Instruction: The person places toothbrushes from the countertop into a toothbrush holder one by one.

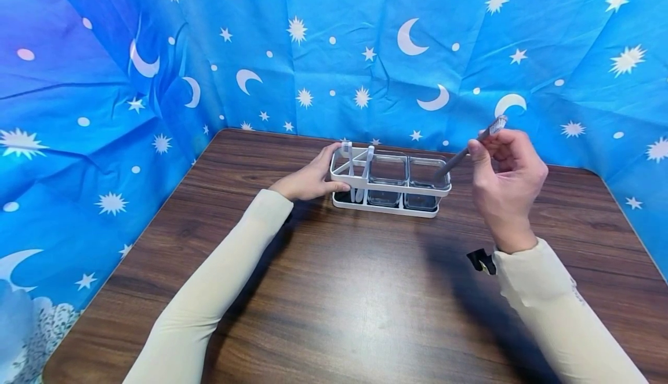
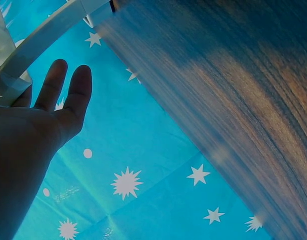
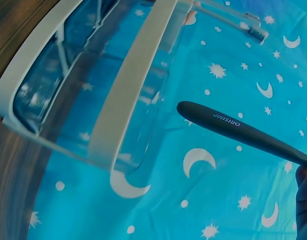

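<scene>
A white toothbrush holder with clear cups stands on the table. My left hand grips its left end, thumb at the front; in the left wrist view two fingers stick out beside the white frame. Two light-coloured toothbrushes stand in the left compartment, heads up. Above and right of the holder, my right hand pinches a dark grey toothbrush near its bristle head. The brush slants, its handle end down toward the rightmost cup. In the right wrist view that rounded handle end appears apart from the holder.
The brown wooden table has its back edge close behind the holder. A blue curtain with white moons and stars hangs at the back and sides. At the lower left is a piece of patterned fabric.
</scene>
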Demonstrator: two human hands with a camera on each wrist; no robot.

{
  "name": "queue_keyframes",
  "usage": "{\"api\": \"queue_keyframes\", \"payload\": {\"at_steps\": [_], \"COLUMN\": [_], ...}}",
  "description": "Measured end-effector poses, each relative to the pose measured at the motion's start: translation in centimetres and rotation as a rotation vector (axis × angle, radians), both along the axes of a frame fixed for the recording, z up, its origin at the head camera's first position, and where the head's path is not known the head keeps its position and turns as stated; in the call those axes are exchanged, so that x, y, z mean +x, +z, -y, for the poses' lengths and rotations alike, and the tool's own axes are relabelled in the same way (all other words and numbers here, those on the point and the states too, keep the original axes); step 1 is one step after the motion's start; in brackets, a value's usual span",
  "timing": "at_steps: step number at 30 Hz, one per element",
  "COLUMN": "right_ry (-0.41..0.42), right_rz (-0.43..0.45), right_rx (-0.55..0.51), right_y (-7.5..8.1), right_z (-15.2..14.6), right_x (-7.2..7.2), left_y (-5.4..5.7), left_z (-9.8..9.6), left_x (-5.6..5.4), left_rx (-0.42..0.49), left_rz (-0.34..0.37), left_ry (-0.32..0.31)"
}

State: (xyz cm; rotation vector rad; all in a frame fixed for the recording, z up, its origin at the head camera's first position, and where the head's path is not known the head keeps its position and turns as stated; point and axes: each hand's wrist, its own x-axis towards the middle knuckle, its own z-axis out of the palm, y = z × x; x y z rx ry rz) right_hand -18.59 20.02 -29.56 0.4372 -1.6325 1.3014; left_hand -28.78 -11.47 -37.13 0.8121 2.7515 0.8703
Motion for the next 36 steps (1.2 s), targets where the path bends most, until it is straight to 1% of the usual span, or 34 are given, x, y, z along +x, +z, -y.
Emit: {"api": "queue_keyframes", "payload": {"at_steps": [3, 7, 14, 16, 19, 23, 25, 32, 34, 36], "right_ry": [0.035, 0.08, 0.176, 0.206, 0.243, 0.262, 0.265, 0.302, 0.308, 0.296], "right_rz": [-0.011, -0.025, -0.044, -0.049, -0.059, -0.063, -0.063, -0.047, -0.035, -0.016], "right_rx": [-0.005, 0.015, 0.018, 0.017, 0.016, 0.028, 0.039, 0.067, 0.082, 0.113], "right_y": [0.1, 0.3, 0.0, 0.0, 0.5, 0.9, 0.6, -1.2, -1.6, -2.0], "right_z": [0.7, 2.0, 4.8, 5.6, 6.7, 7.6, 7.8, 8.5, 8.8, 9.0], "right_x": [-0.2, -0.4, -0.8, -0.6, 0.1, 0.5, 0.2, -1.8, -2.2, -2.5], "left_y": [0.1, 0.2, 0.2, 0.2, 0.1, 0.0, 0.0, 0.0, 0.0, -0.1], "left_z": [0.0, 0.0, 0.0, -0.1, -0.1, 0.0, 0.0, 0.0, 0.1, 0.0], "left_x": [0.0, 0.0, 0.1, 0.0, 0.0, -0.1, -0.1, -0.1, -0.1, -0.1], "left_rx": [0.0, -0.006, 0.005, 0.009, 0.01, 0.017, 0.017, 0.008, 0.009, 0.015], "left_rz": [0.004, 0.005, 0.003, 0.006, 0.009, 0.003, 0.001, -0.002, -0.004, -0.005], "left_ry": [0.001, -0.002, -0.002, -0.003, -0.003, -0.006, -0.007, -0.012, -0.011, -0.01]}}
